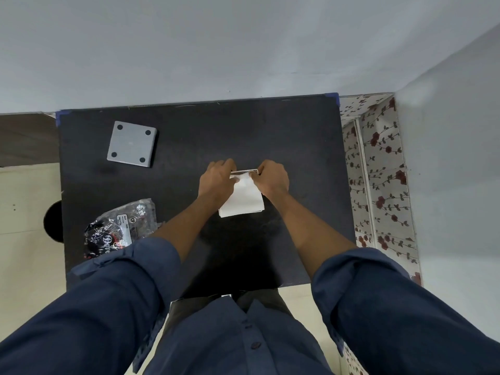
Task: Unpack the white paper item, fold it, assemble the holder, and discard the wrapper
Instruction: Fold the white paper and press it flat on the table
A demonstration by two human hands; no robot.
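home room | rose-print fabric [378,169] beside black table [243,125] | plain wall [216,50]

Black table [270,125] against pale grey wall [216,44]; cream floor [24,201]; rose-patterned panel [378,163], perhaps curtain, right.

Soft, even indoor light; wide-angle bending at edges; slight softness.

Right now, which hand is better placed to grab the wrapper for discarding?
Left. The wrapper lies on the table's left side, beside the left forearm; the left hand is nearer than the right hand, though both hold the paper.
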